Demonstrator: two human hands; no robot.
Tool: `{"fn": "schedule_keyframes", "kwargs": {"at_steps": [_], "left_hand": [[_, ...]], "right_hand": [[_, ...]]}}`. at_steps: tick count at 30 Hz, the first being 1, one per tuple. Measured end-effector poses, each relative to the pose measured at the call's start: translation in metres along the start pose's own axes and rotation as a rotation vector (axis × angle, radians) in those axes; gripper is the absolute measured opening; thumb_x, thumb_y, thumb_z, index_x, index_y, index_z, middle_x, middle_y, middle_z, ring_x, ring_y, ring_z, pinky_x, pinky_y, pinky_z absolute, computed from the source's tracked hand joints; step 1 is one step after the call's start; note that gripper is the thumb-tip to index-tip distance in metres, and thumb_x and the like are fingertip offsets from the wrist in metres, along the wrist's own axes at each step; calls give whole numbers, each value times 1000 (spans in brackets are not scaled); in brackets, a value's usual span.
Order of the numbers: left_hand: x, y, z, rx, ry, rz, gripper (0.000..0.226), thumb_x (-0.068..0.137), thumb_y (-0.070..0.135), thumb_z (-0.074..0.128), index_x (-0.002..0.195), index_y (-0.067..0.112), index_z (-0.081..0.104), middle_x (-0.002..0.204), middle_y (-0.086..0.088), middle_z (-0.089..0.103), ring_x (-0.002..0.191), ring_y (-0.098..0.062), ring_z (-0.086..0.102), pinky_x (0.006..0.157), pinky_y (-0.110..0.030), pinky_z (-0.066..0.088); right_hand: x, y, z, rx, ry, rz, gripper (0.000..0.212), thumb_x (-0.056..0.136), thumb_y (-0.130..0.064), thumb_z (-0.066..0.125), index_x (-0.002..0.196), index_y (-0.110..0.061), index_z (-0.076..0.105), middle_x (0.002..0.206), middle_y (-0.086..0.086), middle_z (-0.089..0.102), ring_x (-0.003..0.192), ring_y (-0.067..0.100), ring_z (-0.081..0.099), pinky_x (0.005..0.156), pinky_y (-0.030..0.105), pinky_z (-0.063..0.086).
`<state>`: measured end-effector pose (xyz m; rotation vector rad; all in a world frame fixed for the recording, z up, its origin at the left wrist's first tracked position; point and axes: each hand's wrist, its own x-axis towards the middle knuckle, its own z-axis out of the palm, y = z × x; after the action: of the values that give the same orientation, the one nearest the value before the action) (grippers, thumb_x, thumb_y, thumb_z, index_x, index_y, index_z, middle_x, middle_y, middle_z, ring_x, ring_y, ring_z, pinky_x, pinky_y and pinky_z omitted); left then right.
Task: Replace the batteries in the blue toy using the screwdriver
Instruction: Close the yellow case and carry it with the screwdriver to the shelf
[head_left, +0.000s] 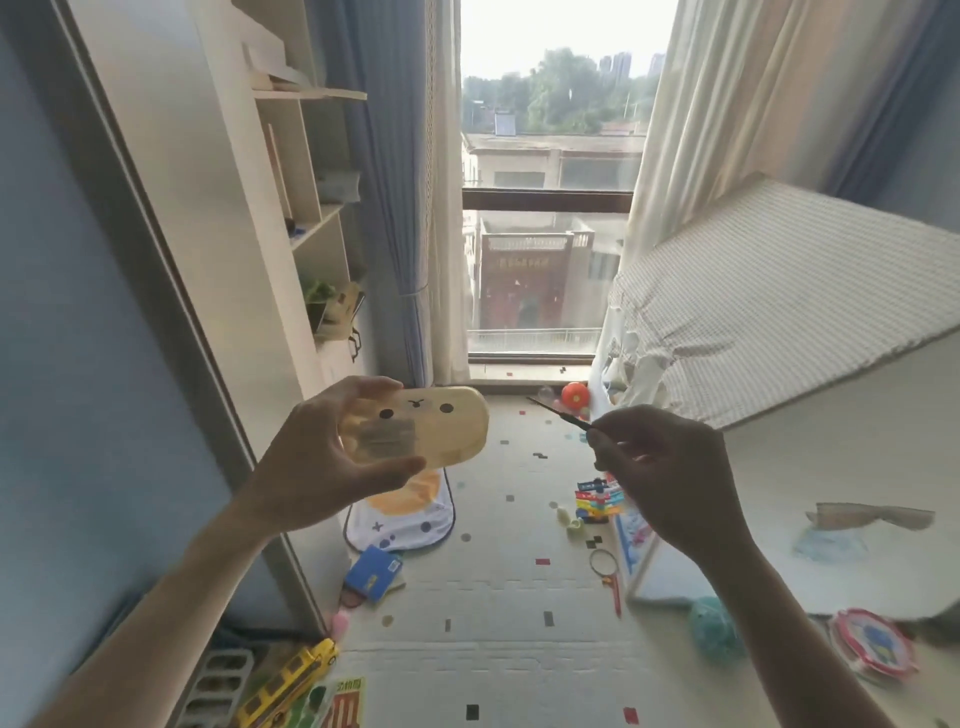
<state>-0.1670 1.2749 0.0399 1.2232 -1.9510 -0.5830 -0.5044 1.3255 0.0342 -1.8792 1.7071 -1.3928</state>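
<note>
Your left hand (322, 457) grips the toy (431, 426) held up, its pale underside and label (387, 441) turned toward you (likely to find the battery-cover screw), while your right hand (670, 467) pinches the screwdriver (558, 413), tip aimed toyward, still apart.

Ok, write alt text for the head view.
A left hand holds up a pale yellow oval toy, its labelled side toward the camera, while the right hand pinches a thin screwdriver whose tip points at the toy without touching it. Below is a cluttered patterned floor mat; a window is ahead.
</note>
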Motion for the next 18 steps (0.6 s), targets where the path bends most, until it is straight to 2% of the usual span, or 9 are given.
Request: {"fn": "schedule_keyframes", "kwargs": {"at_steps": [2, 4, 6, 8, 12, 14, 18], "left_hand": [[48, -20, 11, -3, 5, 22, 91, 57, 65, 88, 136, 28, 63, 122, 11, 75, 107, -10, 75, 89, -35, 66], [100, -39, 16, -1, 3, 36, 89, 57, 64, 87, 135, 28, 64, 120, 12, 74, 105, -11, 75, 86, -30, 66], [155, -57, 19, -6, -4, 50, 87, 57, 64, 86, 133, 29, 63, 121, 15, 71, 107, -8, 74, 83, -19, 64], [208, -71, 22, -11, -20, 57, 84, 58, 62, 86, 132, 32, 60, 121, 22, 66, 109, -2, 69, 78, -8, 60], [310, -109, 31, -19, -25, 47, 85, 64, 48, 98, 137, 23, 62, 120, 24, 66, 108, 0, 71, 77, -7, 59], [358, -132, 39, -27, -21, 49, 85, 64, 46, 99, 137, 22, 63, 119, 21, 68, 107, 1, 72, 77, -9, 60], [461, -173, 63, -47, -17, 43, 87, 61, 48, 100, 135, 20, 65, 117, 17, 71, 104, 9, 71, 80, -7, 57]], "right_hand": [[43, 23, 16, -27, 18, -12, 15, 88, -17, 85, 86, -31, 81, 74, -22, 79, 69, -5, 77, 76, 30, 64], [91, 42, 33, -23, 21, 1, 17, 88, -15, 85, 85, -31, 81, 72, -23, 77, 69, -7, 76, 74, 19, 62], [142, 58, 51, -3, 25, 7, 18, 87, -14, 85, 83, -31, 80, 71, -29, 76, 71, -7, 76, 68, 6, 55], [190, 73, 67, -1, 24, 1, 18, 88, -14, 84, 84, -31, 80, 75, -33, 75, 74, -8, 76, 67, 2, 52], [284, 109, 99, 13, 31, -5, 11, 87, -13, 85, 86, -23, 82, 71, -20, 78, 72, -7, 76, 67, 6, 55], [331, 132, 114, 29, 28, -5, 10, 88, -14, 86, 85, -23, 82, 76, -22, 79, 70, -5, 77, 67, 11, 57], [432, 185, 142, 35, 23, -14, 12, 87, -15, 85, 84, -26, 82, 76, -22, 79, 70, -4, 76, 68, 13, 57]]}}
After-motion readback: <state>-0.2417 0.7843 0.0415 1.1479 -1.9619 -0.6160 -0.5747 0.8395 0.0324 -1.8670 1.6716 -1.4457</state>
